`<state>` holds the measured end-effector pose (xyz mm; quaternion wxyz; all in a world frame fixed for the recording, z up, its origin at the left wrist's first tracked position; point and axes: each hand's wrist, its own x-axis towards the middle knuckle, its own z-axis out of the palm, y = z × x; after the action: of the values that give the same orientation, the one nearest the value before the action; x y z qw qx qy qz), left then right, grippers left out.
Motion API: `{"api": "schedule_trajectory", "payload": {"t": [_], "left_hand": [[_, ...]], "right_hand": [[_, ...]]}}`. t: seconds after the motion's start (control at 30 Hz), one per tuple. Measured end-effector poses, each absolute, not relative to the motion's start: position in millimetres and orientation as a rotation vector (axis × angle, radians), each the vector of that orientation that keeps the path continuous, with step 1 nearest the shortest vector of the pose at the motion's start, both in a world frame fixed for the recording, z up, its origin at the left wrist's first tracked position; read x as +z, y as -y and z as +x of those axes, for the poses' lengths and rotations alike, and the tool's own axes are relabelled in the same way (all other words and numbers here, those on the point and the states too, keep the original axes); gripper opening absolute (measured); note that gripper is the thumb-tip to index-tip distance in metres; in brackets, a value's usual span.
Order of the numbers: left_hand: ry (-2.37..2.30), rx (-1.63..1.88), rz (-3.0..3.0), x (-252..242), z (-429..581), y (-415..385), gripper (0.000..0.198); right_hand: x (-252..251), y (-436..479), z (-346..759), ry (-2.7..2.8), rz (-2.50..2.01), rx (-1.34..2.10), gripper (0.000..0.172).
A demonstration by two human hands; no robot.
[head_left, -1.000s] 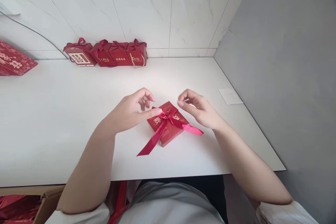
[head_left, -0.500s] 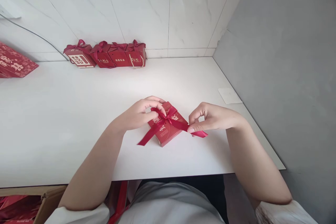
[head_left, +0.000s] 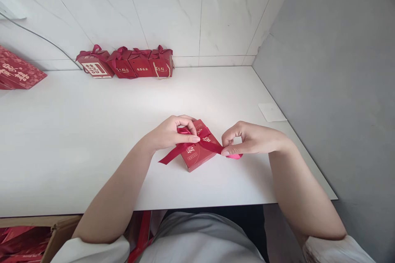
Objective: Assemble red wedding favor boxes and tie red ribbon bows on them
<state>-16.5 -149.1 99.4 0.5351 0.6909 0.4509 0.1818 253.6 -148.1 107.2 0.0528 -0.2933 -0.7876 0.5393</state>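
Observation:
A red gift box (head_left: 200,158) with pale printed characters lies flat and turned at an angle on the white table. Across its top runs a dark red ribbon (head_left: 211,146) tied in a bow. My left hand (head_left: 173,133) pinches the knot at the middle of the bow between thumb and forefinger, hiding the knot and part of the left loop. Its other fingers rest behind the box's far left side. Just off the box's right edge, my right hand (head_left: 243,139) is closed on the ribbon's right tail. The left tail lies loose toward the table.
Several red boxes with bows (head_left: 140,63) stand in a row against the tiled wall. A larger red printed package (head_left: 21,72) is at the far left. A white paper square (head_left: 272,112) lies near the grey partition (head_left: 339,70). At lower left, a cardboard carton (head_left: 63,230) holds red items.
My left thumb has moved right, onto the bow's knot, and now pinches it. The right hand keeps hold of its tail, whose end has turned; the box stays nearly where it was.

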Motion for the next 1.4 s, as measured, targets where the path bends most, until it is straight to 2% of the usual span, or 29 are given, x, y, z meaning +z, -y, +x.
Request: {"api": "schedule_trajectory", "payload": {"t": [0.1, 0.17, 0.27, 0.33, 0.4, 0.47, 0.67, 0.9, 1.03, 1.13, 1.23, 1.33, 1.4], "left_hand": [[-1.052, 0.460, 1.609, 96.7, -17.4, 147.6, 0.020], [-1.026, 0.486, 1.591, 96.3, -17.0, 148.0, 0.019], [-0.981, 0.519, 1.596, 96.2, -16.0, 148.8, 0.014], [-0.960, 0.537, 1.609, 95.4, -15.7, 148.7, 0.010], [-0.957, 0.548, 1.607, 93.9, -16.3, 147.8, 0.009], [-0.974, 0.527, 1.611, 92.8, -17.7, 146.3, 0.007], [-1.015, 0.470, 1.686, 94.5, -19.9, 142.6, 0.015], [-1.016, 0.452, 1.616, 92.1, -16.9, 144.3, 0.021], [-0.995, 0.460, 1.597, 92.7, -16.5, 145.9, 0.023], [-0.996, 0.435, 1.616, 96.0, -16.9, 146.8, 0.024], [-0.999, 0.414, 1.655, 98.0, -17.3, 147.1, 0.024], [-1.017, 0.416, 1.674, 97.1, -17.5, 147.0, 0.023], [-1.036, 0.417, 1.680, 95.4, -17.7, 146.8, 0.023]], "right_hand": [[109.0, 162.0, 241.7, 2.341, -0.929, 0.916, 0.026], [108.0, 174.4, 223.5, 2.316, -0.768, 0.411, 0.020], [102.8, 190.1, 189.9, 2.446, -0.618, -0.049, 0.018], [98.2, 195.0, 172.2, 2.489, -0.602, -0.305, 0.023], [94.2, 194.8, 164.0, 2.513, -0.578, -0.414, 0.030], [91.6, 190.9, 166.0, 2.539, -0.554, -0.316, 0.032], [91.9, 173.2, 202.1, 2.522, -0.476, 0.516, 0.021], [98.5, 162.6, 225.1, 2.507, -0.440, 0.939, 0.015], [101.6, 155.6, 234.7, 2.205, -0.511, 1.189, 0.009], [100.7, 149.7, 238.1, 2.046, -0.744, 1.182, 0.014], [99.5, 148.0, 239.5, 2.121, -1.061, 1.266, 0.027], [100.3, 149.9, 242.6, 2.340, -1.280, 1.547, 0.045], [102.0, 151.1, 245.6, 2.425, -1.216, 1.741, 0.048]]}}
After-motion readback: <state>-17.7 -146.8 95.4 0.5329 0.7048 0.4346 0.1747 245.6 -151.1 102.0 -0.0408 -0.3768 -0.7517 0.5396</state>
